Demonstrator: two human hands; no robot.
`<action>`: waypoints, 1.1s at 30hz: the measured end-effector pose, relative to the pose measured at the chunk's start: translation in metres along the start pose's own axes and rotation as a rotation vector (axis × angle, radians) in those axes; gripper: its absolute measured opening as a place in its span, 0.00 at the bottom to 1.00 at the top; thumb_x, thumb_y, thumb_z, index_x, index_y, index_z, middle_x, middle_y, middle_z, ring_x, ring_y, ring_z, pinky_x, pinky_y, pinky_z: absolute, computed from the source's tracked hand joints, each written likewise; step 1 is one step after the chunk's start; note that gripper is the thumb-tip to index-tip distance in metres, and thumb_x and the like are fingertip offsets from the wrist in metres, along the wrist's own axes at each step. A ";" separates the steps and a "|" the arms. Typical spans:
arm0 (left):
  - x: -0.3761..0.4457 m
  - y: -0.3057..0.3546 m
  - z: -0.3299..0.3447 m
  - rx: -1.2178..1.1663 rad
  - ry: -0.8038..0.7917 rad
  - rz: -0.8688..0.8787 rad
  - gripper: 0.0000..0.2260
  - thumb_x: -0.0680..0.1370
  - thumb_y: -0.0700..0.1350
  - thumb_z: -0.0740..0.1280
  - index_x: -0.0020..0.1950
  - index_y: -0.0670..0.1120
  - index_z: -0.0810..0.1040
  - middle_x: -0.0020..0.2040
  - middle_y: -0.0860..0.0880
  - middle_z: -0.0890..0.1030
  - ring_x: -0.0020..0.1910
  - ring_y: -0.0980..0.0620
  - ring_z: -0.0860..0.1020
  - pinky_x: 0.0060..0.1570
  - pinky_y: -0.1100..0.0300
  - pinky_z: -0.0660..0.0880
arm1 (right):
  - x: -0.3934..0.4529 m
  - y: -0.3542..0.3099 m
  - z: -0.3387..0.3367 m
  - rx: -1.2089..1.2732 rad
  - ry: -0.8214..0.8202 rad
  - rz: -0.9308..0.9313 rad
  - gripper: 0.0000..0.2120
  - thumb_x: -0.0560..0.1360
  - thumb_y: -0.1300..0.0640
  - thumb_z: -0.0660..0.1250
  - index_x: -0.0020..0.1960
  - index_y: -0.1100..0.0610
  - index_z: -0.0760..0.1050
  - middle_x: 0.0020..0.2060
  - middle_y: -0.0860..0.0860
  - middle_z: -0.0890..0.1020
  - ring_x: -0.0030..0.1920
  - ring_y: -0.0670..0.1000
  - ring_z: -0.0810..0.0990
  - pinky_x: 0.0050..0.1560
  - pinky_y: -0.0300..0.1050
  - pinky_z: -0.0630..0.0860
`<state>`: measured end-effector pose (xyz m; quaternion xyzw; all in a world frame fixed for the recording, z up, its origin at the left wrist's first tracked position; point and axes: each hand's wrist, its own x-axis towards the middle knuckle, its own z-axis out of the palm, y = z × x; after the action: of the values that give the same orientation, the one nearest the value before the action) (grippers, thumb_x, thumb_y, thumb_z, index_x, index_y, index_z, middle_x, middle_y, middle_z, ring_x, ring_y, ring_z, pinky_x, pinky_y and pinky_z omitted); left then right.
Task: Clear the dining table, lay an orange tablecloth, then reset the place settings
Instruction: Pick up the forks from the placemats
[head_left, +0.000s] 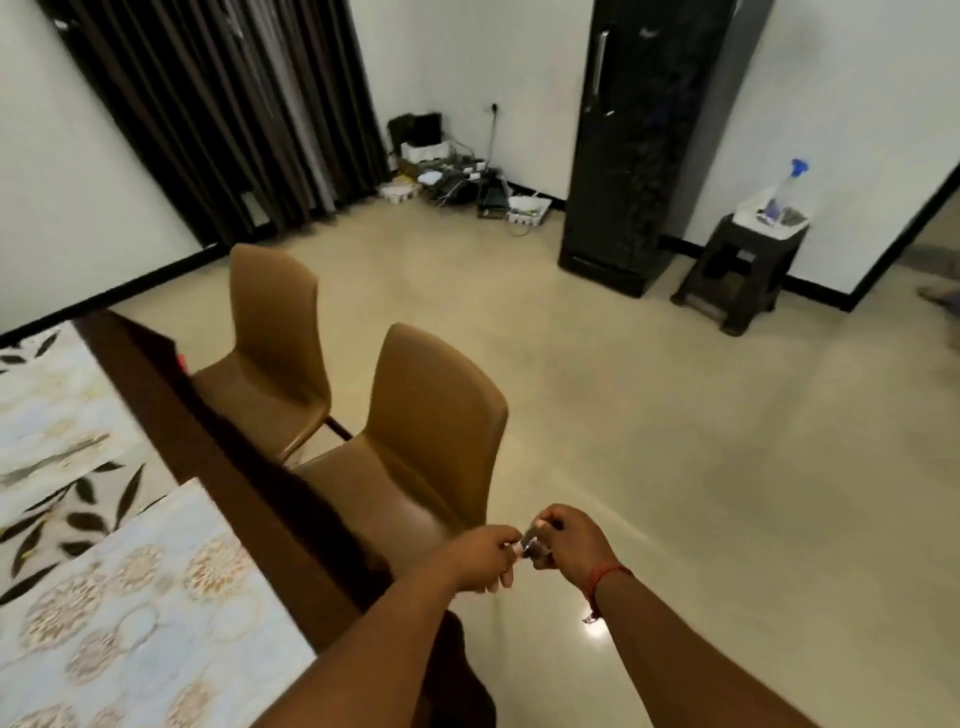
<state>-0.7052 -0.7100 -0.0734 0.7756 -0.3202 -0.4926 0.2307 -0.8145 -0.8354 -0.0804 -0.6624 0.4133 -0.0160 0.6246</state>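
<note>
The dining table (218, 447) runs along the left, its dark brown edge showing. On it lie pale placemats with round gold patterns (140, 618) over a leaf-print covering (78, 514). My left hand (480, 558) and my right hand (566, 545) meet in front of me, to the right of the table and beside the nearer brown chair (426, 431). Both hands pinch a small shiny item (530, 545) between their fingers; what it is cannot be made out. No orange tablecloth is in view.
A second brown chair (275, 332) is tucked at the table further back. A tall black fridge (639, 140) stands by the far wall, a dark stool (737, 275) with a white tub and spray bottle to its right. Cables and boxes (457, 182) clutter the corner beside dark curtains (223, 104).
</note>
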 end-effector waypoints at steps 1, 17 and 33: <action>0.017 0.023 0.008 0.000 -0.005 0.006 0.11 0.84 0.48 0.56 0.57 0.48 0.77 0.36 0.52 0.79 0.31 0.55 0.73 0.32 0.62 0.69 | 0.007 -0.002 -0.029 0.020 0.004 -0.002 0.09 0.80 0.67 0.59 0.44 0.64 0.77 0.36 0.57 0.83 0.35 0.54 0.83 0.42 0.52 0.84; 0.219 0.256 0.022 -0.046 -0.146 -0.008 0.14 0.85 0.47 0.53 0.53 0.44 0.76 0.39 0.48 0.73 0.33 0.53 0.70 0.32 0.61 0.64 | 0.164 -0.039 -0.282 0.101 0.142 0.054 0.04 0.77 0.67 0.63 0.44 0.62 0.75 0.50 0.66 0.80 0.50 0.64 0.82 0.51 0.60 0.82; 0.448 0.335 -0.246 0.059 0.014 0.022 0.14 0.84 0.51 0.58 0.52 0.42 0.78 0.43 0.45 0.74 0.35 0.49 0.70 0.34 0.59 0.65 | 0.477 -0.257 -0.306 -0.114 0.018 -0.048 0.08 0.81 0.64 0.62 0.44 0.62 0.77 0.40 0.59 0.84 0.38 0.58 0.84 0.35 0.49 0.82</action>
<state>-0.4320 -1.2544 -0.0234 0.7819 -0.3415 -0.4751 0.2153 -0.5298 -1.3862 -0.0334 -0.7065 0.4031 -0.0132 0.5815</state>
